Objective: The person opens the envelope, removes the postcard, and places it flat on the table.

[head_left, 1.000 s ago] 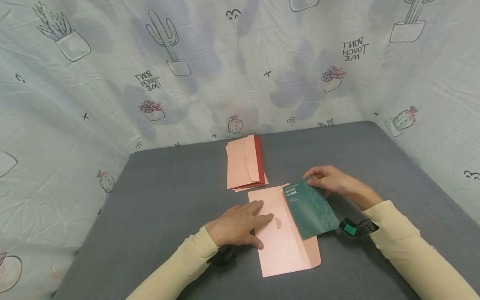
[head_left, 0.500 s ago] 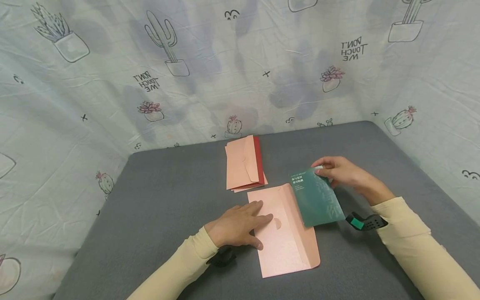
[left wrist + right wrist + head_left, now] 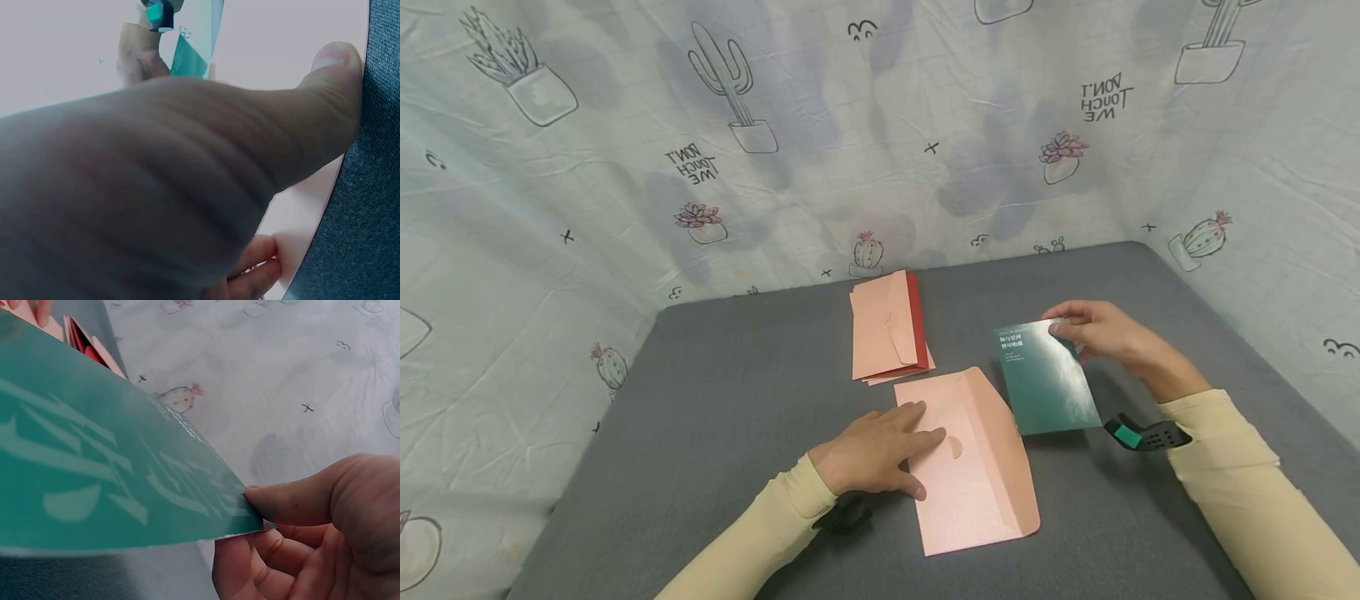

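Observation:
A pink envelope (image 3: 951, 483) lies on the grey table with its flap unfolded to the right. My left hand (image 3: 880, 450) rests on its left part, fingers spread and straight; in the left wrist view the thumb (image 3: 331, 94) lies on the paper near its edge. To the right, my right hand (image 3: 1101, 333) pinches a green card (image 3: 1045, 383) by its top right corner. The card is raised and tilted, its lower left corner beside the flap's edge. Pale lettering on the card and the thumb (image 3: 294, 500) pressing its corner show in the right wrist view.
Behind the envelope, a small stack of pink envelopes (image 3: 880, 329) with a red strip along the right side lies on the grey table (image 3: 737, 367). A white cloth (image 3: 820, 192) printed with cacti hangs around the table's back and sides.
My right hand has lifted the green card away from the envelope, moving right and toward the back, uncovering the flap. The left hand has stayed in place on the envelope.

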Demonstrator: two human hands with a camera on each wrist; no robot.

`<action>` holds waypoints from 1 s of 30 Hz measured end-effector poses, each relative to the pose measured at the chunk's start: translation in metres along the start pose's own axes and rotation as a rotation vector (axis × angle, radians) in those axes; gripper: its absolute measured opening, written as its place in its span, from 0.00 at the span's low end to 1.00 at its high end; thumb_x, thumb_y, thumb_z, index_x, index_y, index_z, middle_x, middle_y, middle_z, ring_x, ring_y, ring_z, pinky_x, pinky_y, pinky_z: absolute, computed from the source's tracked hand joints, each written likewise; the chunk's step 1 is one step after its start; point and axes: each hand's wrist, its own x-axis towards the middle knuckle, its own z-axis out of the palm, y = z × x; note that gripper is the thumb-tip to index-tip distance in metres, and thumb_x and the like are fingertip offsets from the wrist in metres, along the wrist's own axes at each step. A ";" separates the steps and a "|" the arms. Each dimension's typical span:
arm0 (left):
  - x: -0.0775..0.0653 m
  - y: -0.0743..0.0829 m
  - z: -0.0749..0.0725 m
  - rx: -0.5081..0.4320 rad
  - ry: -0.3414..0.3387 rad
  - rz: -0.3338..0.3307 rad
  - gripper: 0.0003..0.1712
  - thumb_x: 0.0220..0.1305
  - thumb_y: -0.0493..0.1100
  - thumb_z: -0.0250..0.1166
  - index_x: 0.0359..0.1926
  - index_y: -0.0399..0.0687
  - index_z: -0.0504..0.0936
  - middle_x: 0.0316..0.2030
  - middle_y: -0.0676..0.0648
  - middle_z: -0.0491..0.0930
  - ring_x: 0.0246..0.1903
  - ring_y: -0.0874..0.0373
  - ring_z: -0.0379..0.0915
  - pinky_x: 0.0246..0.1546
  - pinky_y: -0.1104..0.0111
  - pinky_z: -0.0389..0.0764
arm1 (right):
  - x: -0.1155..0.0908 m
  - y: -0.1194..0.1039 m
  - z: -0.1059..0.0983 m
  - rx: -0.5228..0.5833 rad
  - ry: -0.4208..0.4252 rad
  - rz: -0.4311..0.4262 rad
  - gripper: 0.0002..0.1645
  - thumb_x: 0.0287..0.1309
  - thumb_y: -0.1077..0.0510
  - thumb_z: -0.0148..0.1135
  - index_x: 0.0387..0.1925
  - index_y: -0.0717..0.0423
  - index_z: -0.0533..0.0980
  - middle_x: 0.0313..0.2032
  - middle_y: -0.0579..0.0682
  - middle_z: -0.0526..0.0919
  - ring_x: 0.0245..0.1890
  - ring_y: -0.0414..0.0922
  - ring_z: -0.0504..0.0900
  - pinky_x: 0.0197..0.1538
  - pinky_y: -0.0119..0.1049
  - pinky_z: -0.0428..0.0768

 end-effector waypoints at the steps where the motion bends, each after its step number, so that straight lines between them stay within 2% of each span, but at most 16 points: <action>1: 0.000 0.000 0.000 0.000 0.001 0.002 0.46 0.57 0.62 0.73 0.75 0.68 0.65 0.78 0.45 0.57 0.78 0.52 0.54 0.72 0.51 0.67 | -0.001 0.000 -0.001 0.005 0.003 0.002 0.28 0.76 0.49 0.53 0.67 0.62 0.68 0.64 0.66 0.75 0.42 0.37 0.75 0.39 0.40 0.82; 5: -0.002 0.001 -0.001 0.000 0.005 0.013 0.46 0.57 0.62 0.73 0.75 0.67 0.66 0.78 0.44 0.58 0.78 0.52 0.54 0.72 0.51 0.67 | -0.001 0.002 -0.006 0.005 0.009 0.004 0.29 0.76 0.49 0.52 0.68 0.61 0.67 0.65 0.66 0.74 0.45 0.36 0.76 0.39 0.39 0.82; 10: -0.001 0.000 -0.001 0.001 0.006 0.019 0.46 0.58 0.62 0.73 0.75 0.66 0.66 0.78 0.44 0.58 0.78 0.52 0.54 0.72 0.51 0.67 | -0.001 0.009 -0.014 -0.001 0.009 0.020 0.31 0.77 0.47 0.50 0.70 0.62 0.64 0.68 0.67 0.70 0.55 0.47 0.74 0.41 0.39 0.81; 12: -0.001 0.000 -0.001 -0.004 0.003 0.018 0.46 0.58 0.62 0.72 0.75 0.66 0.65 0.78 0.44 0.58 0.78 0.52 0.54 0.72 0.51 0.67 | -0.001 0.012 -0.017 0.000 0.008 0.024 0.32 0.77 0.47 0.49 0.71 0.62 0.62 0.68 0.68 0.68 0.56 0.48 0.72 0.42 0.39 0.81; 17: -0.001 0.001 -0.001 -0.017 -0.012 0.001 0.46 0.58 0.62 0.72 0.76 0.68 0.64 0.79 0.45 0.56 0.79 0.53 0.52 0.73 0.51 0.65 | -0.001 0.018 -0.025 0.015 0.026 0.038 0.32 0.77 0.47 0.49 0.72 0.62 0.62 0.68 0.67 0.69 0.48 0.36 0.73 0.42 0.38 0.81; 19: 0.000 0.000 0.000 -0.020 -0.018 -0.005 0.47 0.59 0.62 0.72 0.76 0.68 0.64 0.79 0.46 0.55 0.79 0.53 0.51 0.74 0.51 0.64 | -0.001 0.020 -0.028 0.022 0.038 0.045 0.32 0.77 0.47 0.49 0.72 0.61 0.62 0.64 0.62 0.71 0.45 0.34 0.72 0.42 0.37 0.81; 24: -0.001 0.001 -0.001 -0.022 -0.013 0.001 0.46 0.58 0.62 0.72 0.76 0.67 0.64 0.79 0.45 0.56 0.79 0.53 0.52 0.73 0.50 0.65 | -0.001 0.028 -0.036 0.033 0.053 0.056 0.33 0.77 0.46 0.49 0.73 0.61 0.61 0.50 0.44 0.71 0.40 0.36 0.71 0.41 0.38 0.81; 30: -0.001 0.001 -0.001 -0.027 -0.012 0.003 0.46 0.58 0.62 0.72 0.76 0.67 0.64 0.79 0.45 0.56 0.79 0.52 0.52 0.73 0.50 0.64 | 0.002 0.036 -0.040 0.050 0.058 0.075 0.33 0.77 0.48 0.49 0.73 0.61 0.60 0.42 0.43 0.69 0.34 0.37 0.69 0.39 0.38 0.80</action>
